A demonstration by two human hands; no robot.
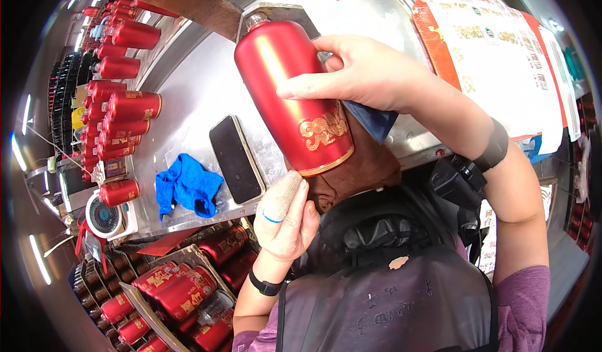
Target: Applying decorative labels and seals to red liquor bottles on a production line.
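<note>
A glossy red bottle [285,82] with a clear neck and gold cloud ornament lies tilted in front of me, its base toward me. My right hand [342,70] is closed around the bottle's side, with the thumb across its front. My left hand [288,217] is closed at the gold-rimmed base, its covered fingertips touching the rim. A beige finger cover with a blue edge [282,196] sits on that hand. Beneath the bottle is a brown cloth-covered pad [370,164]. A dark blue cloth [373,121] shows under my right wrist.
On the metal table [182,95] lie a black-screened phone [237,159] and a crumpled blue cloth [188,186]. Sheets of gold decals [495,57] are at the right. Several red bottles [125,114] stand at the left by a small fan [105,215]. A crate [164,317] holds more bottles below.
</note>
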